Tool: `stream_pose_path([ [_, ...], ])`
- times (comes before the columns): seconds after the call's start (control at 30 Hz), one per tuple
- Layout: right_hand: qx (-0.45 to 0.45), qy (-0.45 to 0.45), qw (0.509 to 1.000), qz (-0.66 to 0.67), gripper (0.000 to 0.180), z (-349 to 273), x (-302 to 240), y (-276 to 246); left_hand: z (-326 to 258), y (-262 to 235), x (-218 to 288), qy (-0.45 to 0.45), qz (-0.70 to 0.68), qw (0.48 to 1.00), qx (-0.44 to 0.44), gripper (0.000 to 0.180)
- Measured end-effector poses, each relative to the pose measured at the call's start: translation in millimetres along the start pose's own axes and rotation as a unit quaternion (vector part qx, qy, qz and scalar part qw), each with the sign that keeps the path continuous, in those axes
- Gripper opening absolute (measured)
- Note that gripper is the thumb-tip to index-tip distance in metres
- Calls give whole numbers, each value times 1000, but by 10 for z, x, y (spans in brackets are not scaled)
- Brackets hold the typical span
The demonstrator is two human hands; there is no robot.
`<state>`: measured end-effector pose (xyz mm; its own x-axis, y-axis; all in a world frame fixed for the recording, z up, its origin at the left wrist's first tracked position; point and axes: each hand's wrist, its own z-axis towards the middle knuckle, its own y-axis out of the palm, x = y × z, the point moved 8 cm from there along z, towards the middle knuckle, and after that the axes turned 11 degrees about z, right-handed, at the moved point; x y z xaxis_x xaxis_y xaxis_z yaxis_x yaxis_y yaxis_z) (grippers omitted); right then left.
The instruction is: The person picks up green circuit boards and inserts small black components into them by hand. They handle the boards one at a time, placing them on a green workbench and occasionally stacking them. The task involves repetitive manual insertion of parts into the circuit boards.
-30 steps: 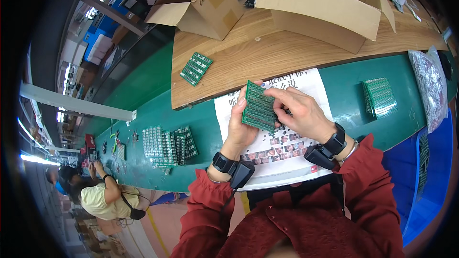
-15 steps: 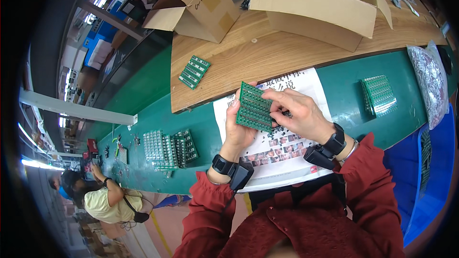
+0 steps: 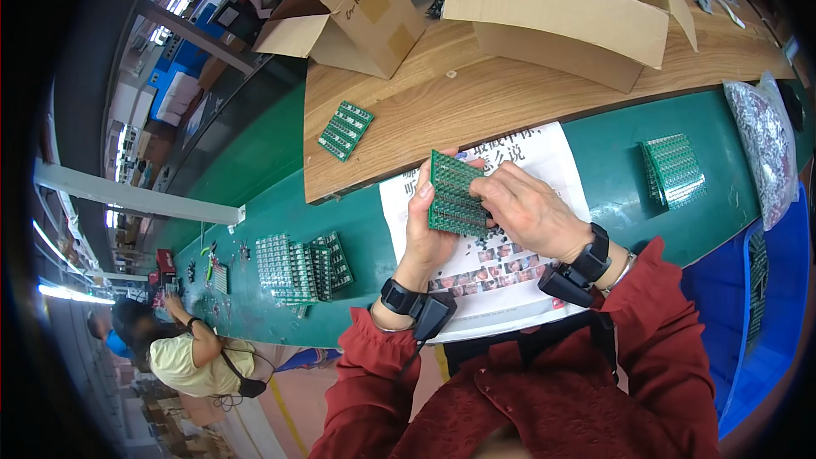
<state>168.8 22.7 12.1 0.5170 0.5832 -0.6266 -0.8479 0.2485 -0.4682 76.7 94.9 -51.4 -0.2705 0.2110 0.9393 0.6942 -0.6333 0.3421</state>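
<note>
As seen in the head view, the thin, flat, green circuit board with rows of tiny parts [image 3: 455, 201] is up over the white printed paper sheet [image 3: 463, 320]. The left hand [image 3: 427, 238] pinches it at its 9 o'clock edge, thumb in front, other fingers behind. The right hand [image 3: 537, 214] has its fingers bunched at the board's 3 o'clock side; I can't tell if they pinch a tiny part. A pile of flat green boards [image 3: 293, 265] sits at 8 o'clock on the bench [image 3: 608, 174].

The board looks light and stiff, maybe bumpy; its tiny parts could break, so the edges seem best to hold.

Since half a second ago, the right fingers have curled closer together, and the left hand has stayed put.
</note>
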Motion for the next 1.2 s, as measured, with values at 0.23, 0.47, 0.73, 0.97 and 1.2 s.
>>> stream_pose_path([
  [0.23, 26, 46, 997, 54, 50, 16, 100, -65, -32, 30, 37, -35, 0, 999, 18, 66],
  [0.47, 20, 53, 995, 87, 48, 49, 100, -54, -38, 71, 11, -43, -2, 999, -12, 66],
  [0.73, 54, 28, 996, 62, 42, 52, 65, -115, -25, 53, 37, -32, -7, 999, -5, 64],
  [0.97, 64, 35, 993, 92, 50, 52, 55, -114, -29, 13, 16, -12, 21, 1000, 18, 62],
  [1.2, 49, -11, 998, -48, 45, 37, -44, -55, -9, 37, 2, -2, -17, 1000, 10, 61],
])
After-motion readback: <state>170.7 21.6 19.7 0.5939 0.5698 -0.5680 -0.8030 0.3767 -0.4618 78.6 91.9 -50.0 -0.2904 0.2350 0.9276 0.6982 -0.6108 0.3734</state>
